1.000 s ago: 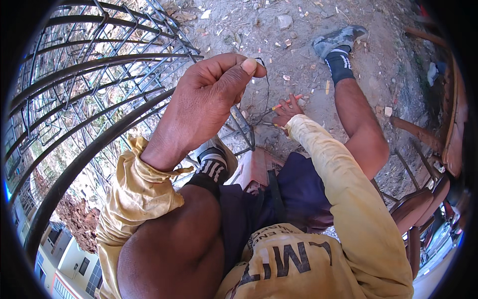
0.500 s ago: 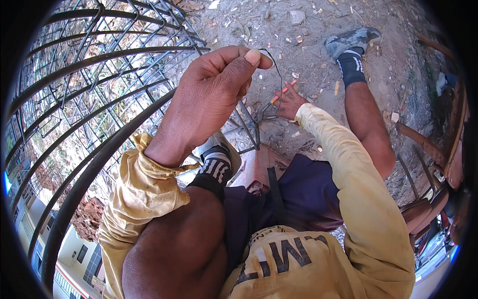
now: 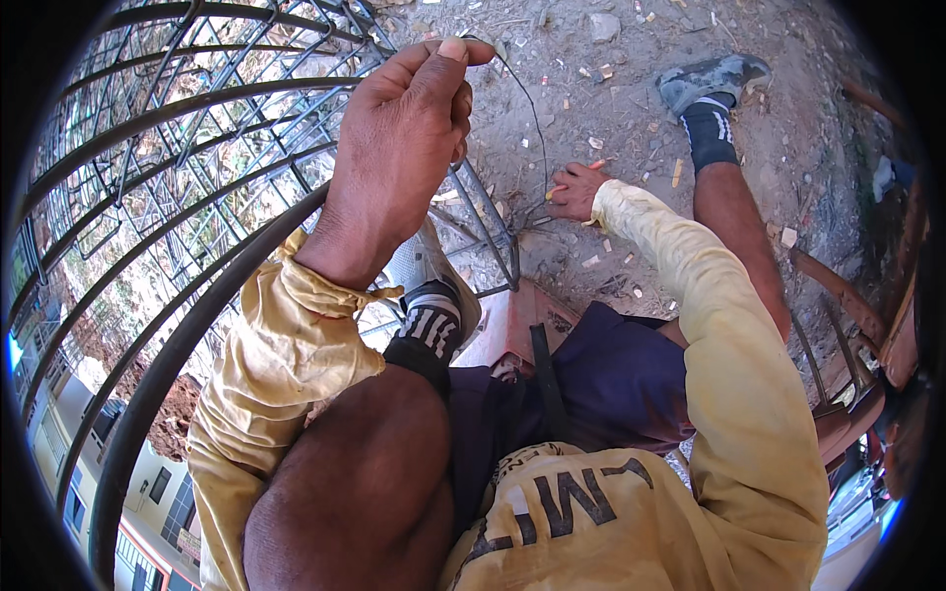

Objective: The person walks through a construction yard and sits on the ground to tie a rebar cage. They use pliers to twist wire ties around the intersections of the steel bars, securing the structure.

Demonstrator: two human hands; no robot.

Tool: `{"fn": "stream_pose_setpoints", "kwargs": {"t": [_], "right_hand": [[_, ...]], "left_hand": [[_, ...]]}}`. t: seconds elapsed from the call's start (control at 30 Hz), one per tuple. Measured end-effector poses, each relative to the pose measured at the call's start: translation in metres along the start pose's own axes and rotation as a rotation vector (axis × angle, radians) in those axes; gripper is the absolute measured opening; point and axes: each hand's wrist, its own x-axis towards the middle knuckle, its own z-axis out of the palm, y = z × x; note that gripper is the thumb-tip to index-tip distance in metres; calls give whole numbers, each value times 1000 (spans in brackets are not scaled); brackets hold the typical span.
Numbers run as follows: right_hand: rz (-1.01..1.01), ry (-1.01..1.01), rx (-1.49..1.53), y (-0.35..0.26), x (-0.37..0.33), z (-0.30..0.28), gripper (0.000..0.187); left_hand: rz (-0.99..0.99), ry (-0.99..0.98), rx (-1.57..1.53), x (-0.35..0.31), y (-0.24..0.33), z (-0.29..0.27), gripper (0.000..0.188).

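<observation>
My left hand (image 3: pixel 399 138) is raised in front of the steel bars, thumb and forefinger pinched on the upper end of a thin dark wire (image 3: pixel 533 103). The wire curves down to near my right hand (image 3: pixel 576 192), which is low over the dirt. The fingers of that hand are closed around a thin orange stick-like tool (image 3: pixel 599 164); only its ends show, so I cannot tell its exact kind. Dark steel bars (image 3: pixel 512 258) of a small frame stand just left of my right hand, with loose thin wire ends beside them.
A large rebar cage (image 3: pixel 246 258) of thick bars and crossing ties fills the left side. My shoe (image 3: pixel 709 81) rests on debris-strewn dirt (image 3: pixel 611 98) at the far right. A reddish block (image 3: pixel 507 315) sits between my legs. Rusty brown bars (image 3: pixel 838 281) lie at the right.
My left hand has moved up and slightly left, drawing out a longer stretch of wire. My right hand's fingers, spread before, have closed around the orange tool.
</observation>
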Motion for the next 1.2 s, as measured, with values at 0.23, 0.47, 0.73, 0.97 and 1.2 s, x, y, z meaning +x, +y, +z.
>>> {"fn": "stream_pose_setpoints", "kwargs": {"t": [0.23,0.47,0.73,0.97,1.2], "right_hand": [[226,-134,231,-1,6,-38,30],[300,-543,371,15,26,-55,33],[377,-994,743,27,41,-111,41],[558,-1186,1299,35,33,-76,47],[460,-1072,1009,24,18,-91,53]], "left_hand": [[-6,-1,24,-4,2,4,34],[-25,-61,47,-9,6,12,32],[-57,-102,45,-13,-1,8,33],[-85,-120,34,-11,-1,4,32],[-84,-151,66,-16,-7,3,35]]}}
